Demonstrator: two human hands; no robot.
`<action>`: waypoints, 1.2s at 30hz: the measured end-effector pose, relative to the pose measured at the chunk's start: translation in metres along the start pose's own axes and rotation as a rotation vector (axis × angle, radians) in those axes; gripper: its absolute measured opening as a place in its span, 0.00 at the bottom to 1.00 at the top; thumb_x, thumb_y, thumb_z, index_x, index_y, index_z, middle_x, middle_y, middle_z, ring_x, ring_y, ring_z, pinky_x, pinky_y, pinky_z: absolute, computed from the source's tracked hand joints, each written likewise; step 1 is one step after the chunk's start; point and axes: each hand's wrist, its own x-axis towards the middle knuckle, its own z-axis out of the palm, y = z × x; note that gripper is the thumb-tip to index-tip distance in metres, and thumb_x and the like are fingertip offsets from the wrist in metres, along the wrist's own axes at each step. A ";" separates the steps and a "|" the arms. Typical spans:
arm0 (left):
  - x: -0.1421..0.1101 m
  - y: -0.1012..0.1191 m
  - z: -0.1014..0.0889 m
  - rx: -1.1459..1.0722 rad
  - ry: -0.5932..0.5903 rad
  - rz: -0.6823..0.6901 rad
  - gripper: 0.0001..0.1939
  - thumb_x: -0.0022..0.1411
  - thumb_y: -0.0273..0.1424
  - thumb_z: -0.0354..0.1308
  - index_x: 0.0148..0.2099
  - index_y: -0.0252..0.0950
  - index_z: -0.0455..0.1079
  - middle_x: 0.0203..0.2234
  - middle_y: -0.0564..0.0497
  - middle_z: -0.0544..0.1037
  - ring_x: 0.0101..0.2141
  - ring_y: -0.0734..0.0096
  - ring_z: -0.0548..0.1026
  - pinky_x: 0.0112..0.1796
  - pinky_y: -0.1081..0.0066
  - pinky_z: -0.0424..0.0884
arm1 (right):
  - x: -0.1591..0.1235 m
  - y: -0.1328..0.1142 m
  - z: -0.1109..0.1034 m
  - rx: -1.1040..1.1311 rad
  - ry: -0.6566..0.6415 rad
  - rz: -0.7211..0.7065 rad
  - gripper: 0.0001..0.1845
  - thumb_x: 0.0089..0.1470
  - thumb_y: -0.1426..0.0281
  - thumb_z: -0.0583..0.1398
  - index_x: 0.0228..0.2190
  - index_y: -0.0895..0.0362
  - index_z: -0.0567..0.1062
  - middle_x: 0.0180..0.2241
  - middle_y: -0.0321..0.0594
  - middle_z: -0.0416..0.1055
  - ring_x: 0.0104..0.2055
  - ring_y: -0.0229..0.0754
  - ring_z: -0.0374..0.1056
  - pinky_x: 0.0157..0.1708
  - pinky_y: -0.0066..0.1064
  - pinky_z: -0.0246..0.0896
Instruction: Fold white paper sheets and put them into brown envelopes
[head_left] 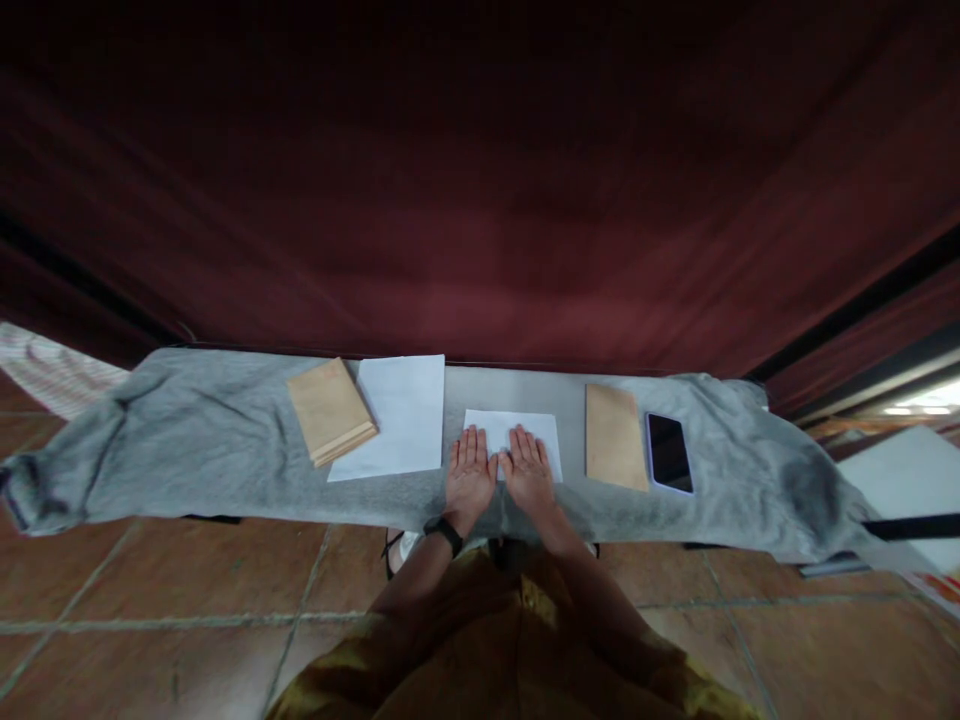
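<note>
Left of centre, a brown stack point(328, 405) overlaps white paper point(409, 410). At lower centre, the left hand point(470, 475) lies flat, fingers extended, on a smaller white sheet point(497, 428); the right hand point(529, 474) likewise. Further right lie a brown packet point(613, 437) and a phone point(669, 453).

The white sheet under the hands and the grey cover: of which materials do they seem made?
The white sheet looks like matte paper: thin, straight-edged, without shine. The grey cover seems soft, matte fabric, perhaps fleece: it wrinkles loosely.

Small paper point(496, 424) is partly hidden under the fingers point(471, 443). Left of them, brown stack point(330, 405) partly obscures large sheet point(409, 415).
</note>
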 end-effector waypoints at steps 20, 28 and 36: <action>0.027 0.051 0.009 -0.112 -0.043 0.130 0.31 0.75 0.38 0.38 0.73 0.28 0.51 0.70 0.40 0.56 0.71 0.59 0.51 0.68 0.54 0.51 | -0.022 0.035 -0.022 -0.088 -0.003 0.085 0.30 0.70 0.64 0.46 0.67 0.66 0.59 0.69 0.57 0.54 0.71 0.54 0.50 0.67 0.51 0.46; 0.034 0.019 0.017 -0.043 0.004 0.020 0.31 0.74 0.39 0.39 0.73 0.27 0.52 0.70 0.38 0.55 0.71 0.57 0.49 0.68 0.52 0.50 | -0.023 0.036 -0.020 -0.080 0.030 0.105 0.31 0.70 0.62 0.47 0.68 0.64 0.58 0.68 0.56 0.56 0.70 0.54 0.54 0.67 0.50 0.46; 0.029 0.006 0.013 -0.021 0.009 -0.016 0.30 0.74 0.37 0.41 0.73 0.31 0.52 0.71 0.39 0.52 0.71 0.56 0.48 0.68 0.50 0.49 | 0.003 0.024 -0.016 -0.039 0.006 0.128 0.29 0.70 0.63 0.47 0.67 0.61 0.60 0.68 0.55 0.58 0.69 0.54 0.56 0.66 0.53 0.47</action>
